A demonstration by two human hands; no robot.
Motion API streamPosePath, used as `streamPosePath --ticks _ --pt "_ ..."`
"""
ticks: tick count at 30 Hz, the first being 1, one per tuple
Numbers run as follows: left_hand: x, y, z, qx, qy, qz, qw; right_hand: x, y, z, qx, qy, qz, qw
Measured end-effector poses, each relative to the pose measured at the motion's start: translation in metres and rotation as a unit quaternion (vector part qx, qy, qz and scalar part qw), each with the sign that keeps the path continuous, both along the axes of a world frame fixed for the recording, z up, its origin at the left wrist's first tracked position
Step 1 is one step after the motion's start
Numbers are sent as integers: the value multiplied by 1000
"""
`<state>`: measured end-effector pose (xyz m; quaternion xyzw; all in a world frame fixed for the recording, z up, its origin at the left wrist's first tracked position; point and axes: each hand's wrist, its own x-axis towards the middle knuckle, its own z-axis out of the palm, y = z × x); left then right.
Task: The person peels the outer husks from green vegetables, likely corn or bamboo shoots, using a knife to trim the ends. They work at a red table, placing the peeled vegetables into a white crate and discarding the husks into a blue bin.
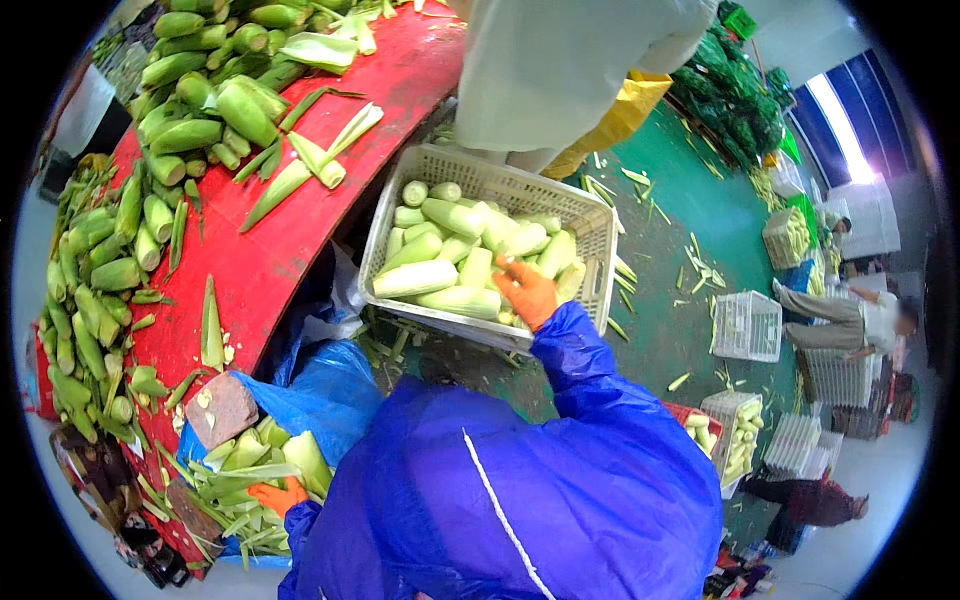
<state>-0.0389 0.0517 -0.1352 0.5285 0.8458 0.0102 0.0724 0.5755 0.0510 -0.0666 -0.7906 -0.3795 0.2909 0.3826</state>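
My right hand (527, 290), in an orange glove, rests its spread fingers on husked corn cobs (480, 235) at the near right part of a white crate (410, 310). Pale green cobs lie heaped inside that crate. At lower left my left hand (280, 495), gloved in orange too, lies against a pile of corn husks (250, 470), its fingers stretched out and apart. I see no cob in it. A reddish stone block (221, 410) sits just beyond the husks, on blue plastic sheeting (325, 385).
Unhusked corn (190, 110) is heaped on the curved red table (260, 265). A person in a pale apron (560, 70) stands behind the crate. Husk scraps litter the green floor (665, 300). Further right are an upright white crate (747, 326), corn-filled crates (740, 430) and other people.
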Motion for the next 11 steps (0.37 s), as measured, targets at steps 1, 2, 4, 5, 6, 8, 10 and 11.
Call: streamPosePath --ticks 1,2,4,5,6,8,10,11 --pt "-11 -6 -12 -1 23 -8 1000 -16 -8 -9 -37 21 8 999" --pt "-17 -8 -17 -22 22 -7 999 -34 -15 -18 -72 41 16 996" --pt "-31 6 -30 -62 17 -22 998 -69 -32 -21 -87 34 132 987" --pt "-40 3 -43 -66 63 -43 995 -91 -39 -14 -90 89 120 985" --pt "-41 8 -44 -76 44 -46 995 -109 -45 -7 -92 142 105 980" --pt "-45 20 -43 -95 8 -57 994 -134 -60 -27 -108 199 127 966" --pt "-106 28 -104 -118 36 -33 992 -144 -67 -10 -131 169 148 966" --pt "-116 31 -111 -118 11 -33 992 -144 -69 -10 -146 142 153 967"
